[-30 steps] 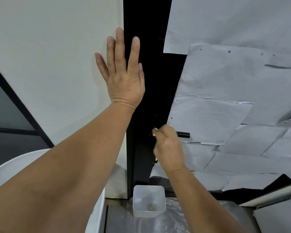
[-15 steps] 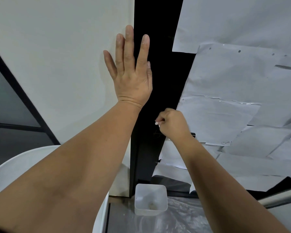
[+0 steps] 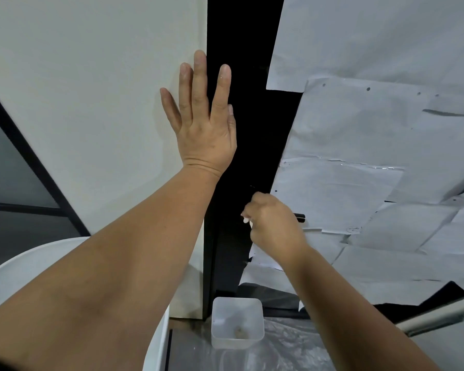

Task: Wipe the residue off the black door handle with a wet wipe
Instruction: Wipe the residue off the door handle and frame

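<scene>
From the head camera: the left hand is flat and spread, fingers straight, planted where the pale wall meets the black door. Lower down, the right hand is curled tight on the wet wipe, a scrap of white peeking out by the knuckles, right over the black door handle, whose tip pokes out to the right. Below on the floor sits a clear plastic tub on plastic sheeting.
</scene>
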### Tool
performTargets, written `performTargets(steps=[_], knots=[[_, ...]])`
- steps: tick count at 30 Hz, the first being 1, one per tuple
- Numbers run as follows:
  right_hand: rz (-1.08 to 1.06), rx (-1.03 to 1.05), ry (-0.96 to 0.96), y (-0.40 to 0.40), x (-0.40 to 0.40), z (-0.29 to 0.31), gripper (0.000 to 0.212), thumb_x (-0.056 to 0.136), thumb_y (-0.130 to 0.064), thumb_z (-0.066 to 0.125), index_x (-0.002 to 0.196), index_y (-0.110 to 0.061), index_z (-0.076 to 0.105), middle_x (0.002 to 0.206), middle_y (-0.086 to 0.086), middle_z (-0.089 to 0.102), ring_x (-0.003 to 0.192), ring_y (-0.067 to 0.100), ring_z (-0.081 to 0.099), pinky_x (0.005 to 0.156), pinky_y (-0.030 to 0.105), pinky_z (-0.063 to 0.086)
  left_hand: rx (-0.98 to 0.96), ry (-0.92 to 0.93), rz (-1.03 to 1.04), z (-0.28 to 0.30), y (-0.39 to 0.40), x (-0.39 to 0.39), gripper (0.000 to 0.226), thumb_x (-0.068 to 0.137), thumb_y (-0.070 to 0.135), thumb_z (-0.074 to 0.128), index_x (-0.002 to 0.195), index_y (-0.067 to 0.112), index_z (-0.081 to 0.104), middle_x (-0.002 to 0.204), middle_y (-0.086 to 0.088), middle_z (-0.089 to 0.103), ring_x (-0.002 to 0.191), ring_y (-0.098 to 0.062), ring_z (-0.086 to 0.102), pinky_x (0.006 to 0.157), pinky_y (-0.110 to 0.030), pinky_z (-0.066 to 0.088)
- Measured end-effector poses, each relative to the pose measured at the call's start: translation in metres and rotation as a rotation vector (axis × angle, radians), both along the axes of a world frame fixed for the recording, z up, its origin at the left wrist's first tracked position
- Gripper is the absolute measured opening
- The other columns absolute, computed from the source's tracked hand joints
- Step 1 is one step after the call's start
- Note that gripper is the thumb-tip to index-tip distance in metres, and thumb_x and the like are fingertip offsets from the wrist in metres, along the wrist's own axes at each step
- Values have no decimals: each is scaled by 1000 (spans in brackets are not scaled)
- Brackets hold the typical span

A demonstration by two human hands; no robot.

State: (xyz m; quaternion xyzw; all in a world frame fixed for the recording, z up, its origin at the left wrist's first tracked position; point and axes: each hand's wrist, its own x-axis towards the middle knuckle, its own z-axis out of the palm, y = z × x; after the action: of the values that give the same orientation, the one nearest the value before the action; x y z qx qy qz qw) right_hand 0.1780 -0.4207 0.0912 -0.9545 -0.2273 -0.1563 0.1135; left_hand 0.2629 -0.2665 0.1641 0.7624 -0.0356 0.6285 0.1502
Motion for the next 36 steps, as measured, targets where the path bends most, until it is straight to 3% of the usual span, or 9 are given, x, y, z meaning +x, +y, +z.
performTargets(steps=[4,10,17,21,26,28,30,33,36], knots=[[-56,-8,-148,1,-10,-15,36,54,19,60,81,-3,69,74,7,54,65,22,48,50,25,33,1,5,-2,1,1,0,52,100,14,52,146,19,29,151,-24,40,142,-38,28,115,-66,17],[-214,84,-156,-37,-3,-32,35,52,20,50,78,2,64,74,10,50,67,28,48,46,38,44,4,18,-7,0,0,0,51,100,15,51,146,19,29,152,-24,38,143,-39,27,115,-66,17],[-172,95,-175,-7,-4,-31,37,54,21,60,85,2,68,80,11,55,73,27,53,57,33,49,7,7,11,1,1,0,53,99,15,53,147,18,29,151,-24,40,142,-38,28,113,-66,20],[-259,165,-231,-40,-4,-42,39,52,22,48,82,4,66,78,14,53,71,31,51,53,35,46,12,11,7,1,0,-1,53,100,15,52,147,18,29,151,-25,39,142,-39,27,113,-67,19],[-640,721,17,-72,-9,-35,30,85,6,50,96,-11,72,98,2,59,83,18,57,71,27,46,15,2,17,1,0,0,53,99,15,52,147,18,29,151,-24,39,142,-39,29,114,-66,19],[-742,1082,176,-71,-9,-33,26,88,-1,53,94,-17,73,94,-1,64,77,15,58,70,24,51,14,4,22,1,-1,0,53,100,15,51,147,18,28,151,-24,39,142,-40,29,114,-65,19],[-818,1505,330,-65,-8,-32,26,86,4,55,98,-11,71,83,1,64,67,14,55,67,19,50,18,5,21,1,0,1,52,99,15,51,147,18,29,151,-25,39,142,-40,29,114,-65,19],[-752,2001,558,-58,-14,-33,31,87,14,50,115,3,59,86,7,58,72,15,57,78,25,52,18,-2,22,1,0,1,53,99,15,51,147,18,29,151,-25,39,142,-40,29,114,-66,19],[-686,2134,674,-50,-24,-31,34,90,13,49,121,3,53,91,9,58,75,16,58,81,29,53,10,-5,22,1,0,1,54,99,14,52,147,18,28,150,-25,40,141,-41,30,113,-66,19]])
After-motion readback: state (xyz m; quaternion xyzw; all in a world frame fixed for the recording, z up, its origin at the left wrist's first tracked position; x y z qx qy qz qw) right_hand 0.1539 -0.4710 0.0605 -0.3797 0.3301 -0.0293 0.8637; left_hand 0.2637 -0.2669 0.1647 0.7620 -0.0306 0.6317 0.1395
